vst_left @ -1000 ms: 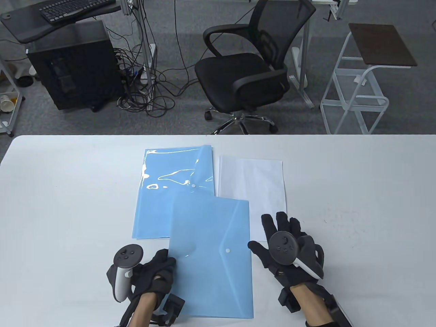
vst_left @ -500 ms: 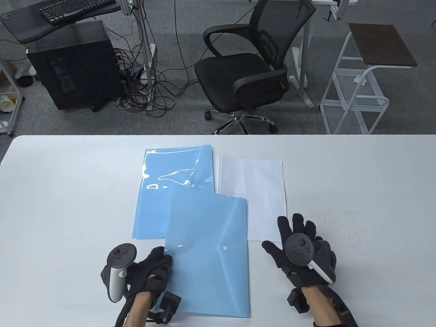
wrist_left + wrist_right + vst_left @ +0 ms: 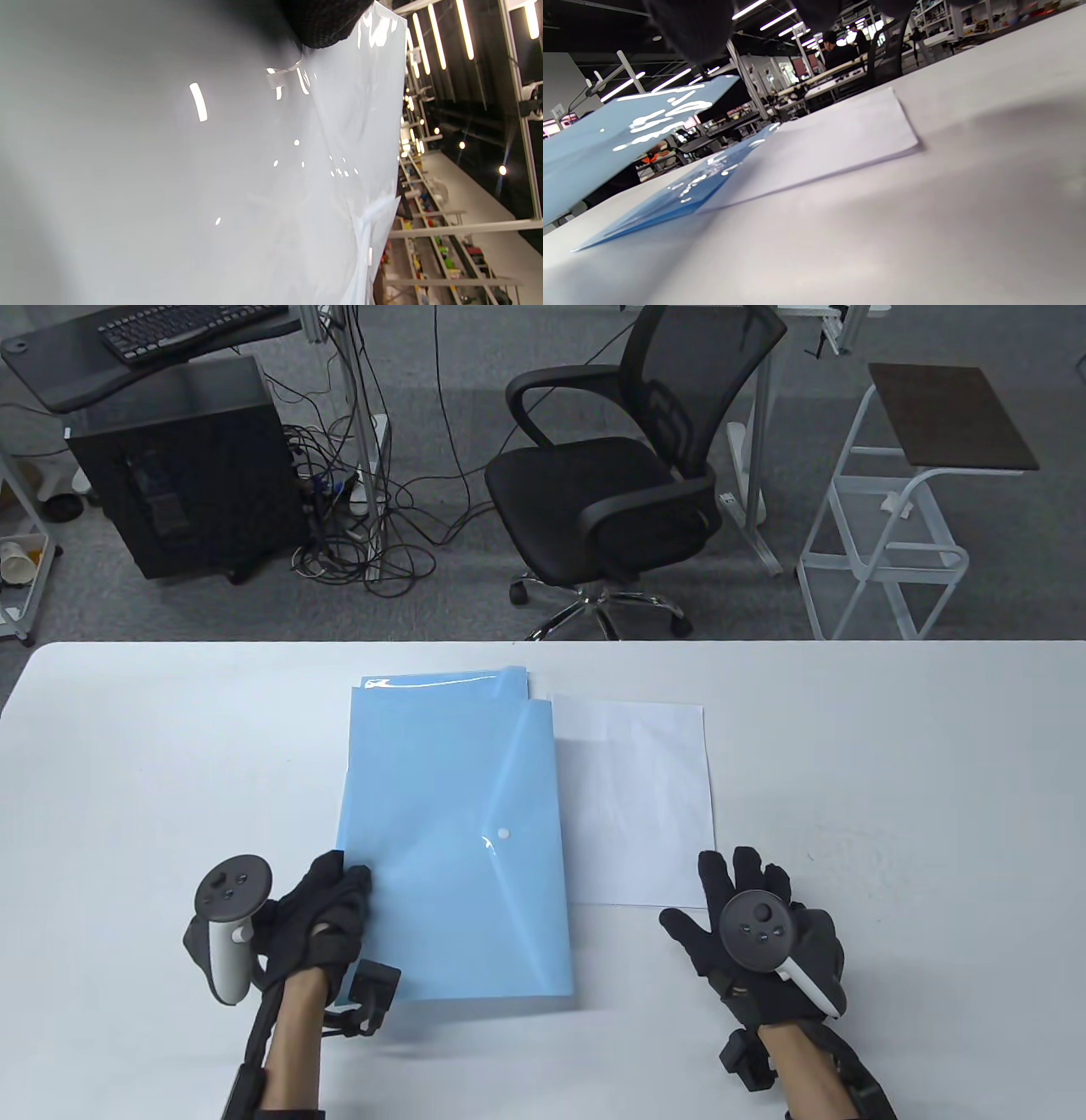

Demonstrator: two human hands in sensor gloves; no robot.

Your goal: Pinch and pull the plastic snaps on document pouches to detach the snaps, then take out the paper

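Note:
My left hand [image 3: 335, 899] grips the left edge of a blue document pouch [image 3: 458, 857] and holds it raised above the table. Its flap is closed by a white snap [image 3: 503, 833]. The right wrist view shows this pouch [image 3: 606, 135] lifted and tilted over another blue pouch [image 3: 683, 190] that lies flat. Only the far edge of that lower pouch [image 3: 441, 680] shows in the table view. A white sheet of paper [image 3: 636, 806] lies to the right of the pouches. My right hand [image 3: 738, 899] hovers open, fingers spread, near the sheet's near right corner.
The white table [image 3: 891, 814] carries everything. Beyond its far edge stand a black office chair [image 3: 611, 475], a computer tower [image 3: 187, 466] with tangled cables, and a white side cart [image 3: 899, 509].
My left hand has carried the held pouch up and to the left, over the flat pouch, which it now mostly covers. My right hand drifted slightly right and stayed open.

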